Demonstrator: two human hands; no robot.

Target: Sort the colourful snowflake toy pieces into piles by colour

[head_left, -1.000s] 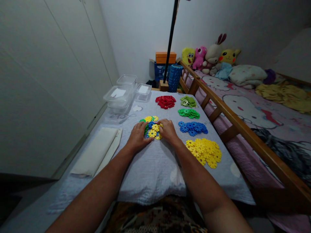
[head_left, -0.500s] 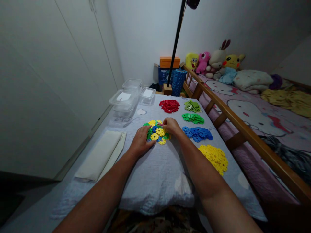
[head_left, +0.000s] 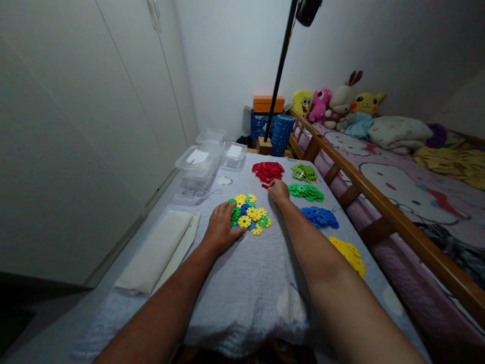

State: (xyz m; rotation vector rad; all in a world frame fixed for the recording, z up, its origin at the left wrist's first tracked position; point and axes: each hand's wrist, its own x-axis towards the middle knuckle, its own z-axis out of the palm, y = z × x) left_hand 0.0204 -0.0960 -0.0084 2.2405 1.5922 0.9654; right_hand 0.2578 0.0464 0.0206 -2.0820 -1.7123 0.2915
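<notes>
My left hand rests at the left side of a mixed heap of notched plastic discs in yellow, green and blue. Its thumb and fingers are spread against the heap's edge. Farther out, my right hand pinches a small red plastic piece just in front of the red pile. Right of that hand lie sorted piles: light green, green, blue and yellow discs, the last partly behind my right forearm.
Clear plastic boxes with lids stand at the table's back left. A folded cream cloth or pouch lies at the left. A black pole on a wooden base rises behind the table. A wooden bed rail runs along the right edge.
My right hand has moved from the mixed heap out to the red pile, where it pinches a red piece. My left hand stays beside the heap. The view has shifted slightly.
</notes>
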